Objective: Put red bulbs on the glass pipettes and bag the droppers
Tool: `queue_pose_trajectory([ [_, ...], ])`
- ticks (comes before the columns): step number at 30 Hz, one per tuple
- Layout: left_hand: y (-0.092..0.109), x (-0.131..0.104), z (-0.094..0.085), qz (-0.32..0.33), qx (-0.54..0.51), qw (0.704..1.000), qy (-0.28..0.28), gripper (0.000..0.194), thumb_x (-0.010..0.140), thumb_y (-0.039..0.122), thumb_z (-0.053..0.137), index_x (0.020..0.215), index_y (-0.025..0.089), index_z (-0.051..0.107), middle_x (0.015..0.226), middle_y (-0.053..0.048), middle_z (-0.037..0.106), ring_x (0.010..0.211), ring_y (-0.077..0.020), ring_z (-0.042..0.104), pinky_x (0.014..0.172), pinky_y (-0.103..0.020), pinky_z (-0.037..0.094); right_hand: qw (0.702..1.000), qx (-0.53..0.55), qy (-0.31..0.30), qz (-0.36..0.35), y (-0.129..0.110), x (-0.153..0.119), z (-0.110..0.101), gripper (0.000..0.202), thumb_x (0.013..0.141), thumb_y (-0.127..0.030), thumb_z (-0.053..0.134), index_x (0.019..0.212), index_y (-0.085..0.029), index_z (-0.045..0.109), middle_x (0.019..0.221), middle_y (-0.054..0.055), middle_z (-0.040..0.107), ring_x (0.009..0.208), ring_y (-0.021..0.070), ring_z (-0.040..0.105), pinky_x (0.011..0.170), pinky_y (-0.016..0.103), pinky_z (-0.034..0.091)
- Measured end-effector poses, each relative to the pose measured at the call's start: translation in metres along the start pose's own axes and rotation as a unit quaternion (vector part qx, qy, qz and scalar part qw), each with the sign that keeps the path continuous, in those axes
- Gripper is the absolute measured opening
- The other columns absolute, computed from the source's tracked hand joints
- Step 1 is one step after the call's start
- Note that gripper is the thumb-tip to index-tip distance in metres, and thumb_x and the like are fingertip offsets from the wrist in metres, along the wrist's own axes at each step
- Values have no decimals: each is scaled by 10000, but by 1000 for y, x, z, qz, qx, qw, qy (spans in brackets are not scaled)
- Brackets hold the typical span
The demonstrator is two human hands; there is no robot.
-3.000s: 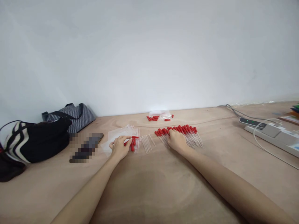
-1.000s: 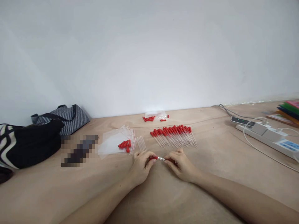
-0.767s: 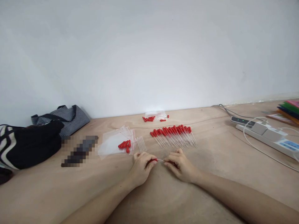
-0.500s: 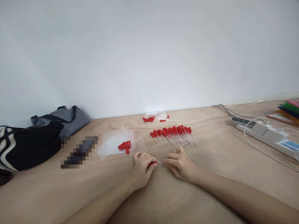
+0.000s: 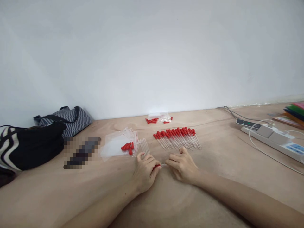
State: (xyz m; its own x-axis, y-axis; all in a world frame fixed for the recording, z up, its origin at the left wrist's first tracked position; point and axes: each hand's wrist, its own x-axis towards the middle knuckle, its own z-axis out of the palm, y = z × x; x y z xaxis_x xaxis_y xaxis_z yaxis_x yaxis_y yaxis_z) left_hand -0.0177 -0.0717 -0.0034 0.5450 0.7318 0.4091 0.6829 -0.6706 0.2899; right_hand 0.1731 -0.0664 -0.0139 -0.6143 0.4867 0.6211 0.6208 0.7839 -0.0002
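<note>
My left hand is closed around a red rubber bulb, most of it hidden by the fingers. A thin clear dropper tube spans the small gap between my hands, its near end at the bulb. My right hand pinches the tube's other end. Beyond my right hand lies a slanted row of red-capped droppers. Several bare clear tubes lie just past my left hand. Left of them, loose red bulbs rest on clear zip bags.
Farther back, more red bulbs lie by a clear bag near the wall. A striped bag and a black bag stand at left. At right are a white power strip with cables and coloured folders.
The view has shifted slightly. Both hands keep their grip on the bulb and tube, and the gap between them has narrowed a little.
</note>
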Motion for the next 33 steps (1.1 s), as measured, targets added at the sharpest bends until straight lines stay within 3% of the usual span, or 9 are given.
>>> queue_pose_trajectory([
  [12,-2,-1,1,15,-5,1000,8,131,803,201,476,693,192,546,671,27,614,737,-153,529,884,-421,194,985,72,-112,112,-7,6,3,233,835,-179,357,665,-164,515,644,-8,608,533,87,415,651,281,155],
  [25,-1,0,2,6,-3,1000,11,146,791,216,494,658,184,546,636,26,602,721,-150,527,870,-433,208,963,87,-196,161,-12,13,2,308,861,-200,323,645,-168,540,640,-1,645,540,89,482,707,283,177],
  [33,2,1,-2,-19,-9,1000,10,157,785,245,527,642,201,575,631,28,623,724,-165,543,900,-470,174,946,134,-216,203,-14,17,1,352,871,-213,320,627,-188,573,661,-24,662,580,104,525,712,278,205],
])
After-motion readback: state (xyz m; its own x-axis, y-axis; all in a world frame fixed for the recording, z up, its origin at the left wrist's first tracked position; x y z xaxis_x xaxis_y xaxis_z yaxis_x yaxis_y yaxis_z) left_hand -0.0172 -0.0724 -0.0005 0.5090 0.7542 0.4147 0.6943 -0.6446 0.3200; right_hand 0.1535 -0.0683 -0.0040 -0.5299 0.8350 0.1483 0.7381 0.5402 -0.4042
